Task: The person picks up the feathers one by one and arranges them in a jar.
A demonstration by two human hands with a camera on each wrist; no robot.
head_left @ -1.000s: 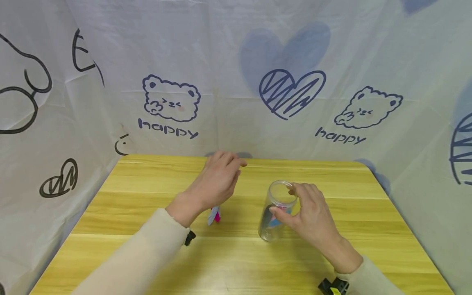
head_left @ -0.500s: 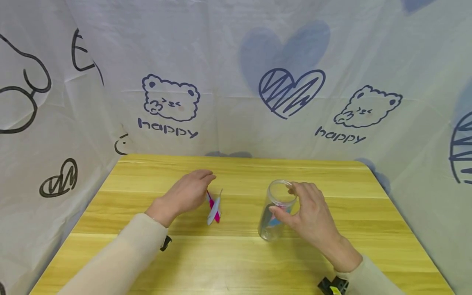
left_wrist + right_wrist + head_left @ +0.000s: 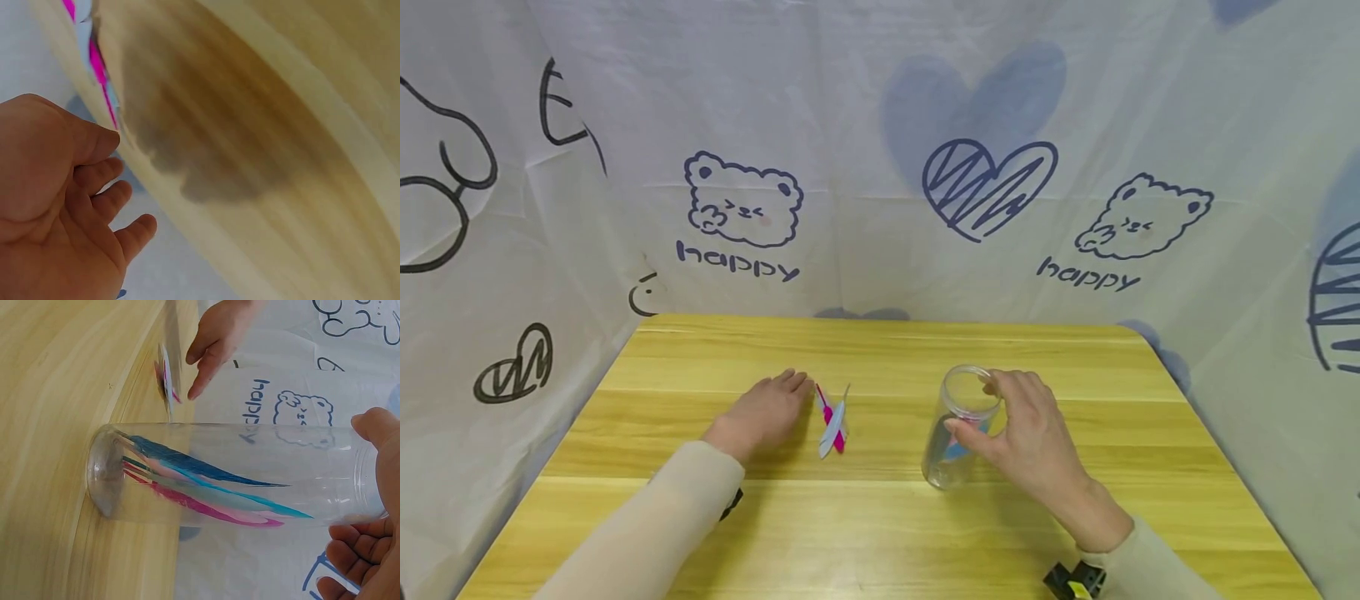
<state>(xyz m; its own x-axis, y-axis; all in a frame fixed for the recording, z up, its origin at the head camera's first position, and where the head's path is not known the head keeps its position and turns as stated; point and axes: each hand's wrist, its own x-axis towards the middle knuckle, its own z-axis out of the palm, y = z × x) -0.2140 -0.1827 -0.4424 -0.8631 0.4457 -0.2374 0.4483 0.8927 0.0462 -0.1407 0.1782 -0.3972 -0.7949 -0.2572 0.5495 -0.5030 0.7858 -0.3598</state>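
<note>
My left hand [image 3: 763, 412] hovers low over the table just left of a small pile of feathers, its fingers loosely bent and holding nothing. In that pile a pale blue feather [image 3: 831, 435] crosses a magenta feather [image 3: 839, 445]; the left wrist view has the thumb tip near the magenta quill [image 3: 111, 111]. My right hand [image 3: 1036, 446] grips a clear plastic jar [image 3: 934, 468] near its open rim, thumb on one side and fingers on the other. The jar stands upright. Inside lean several feathers, among them a dark blue feather [image 3: 181, 459] and a magenta one [image 3: 206, 509], quills down.
The wood-grain table [image 3: 880, 533] ends at a back edge against a white cloth wall [image 3: 865, 167] printed with bears and hearts. Similar cloth hangs at the left and right. Each wrist carries a small dark device, such as the right wrist mount [image 3: 1075, 579].
My left hand has moved left and down from above the feathers to beside them, uncovering the pile. The right hand and the jar have stayed in place.
</note>
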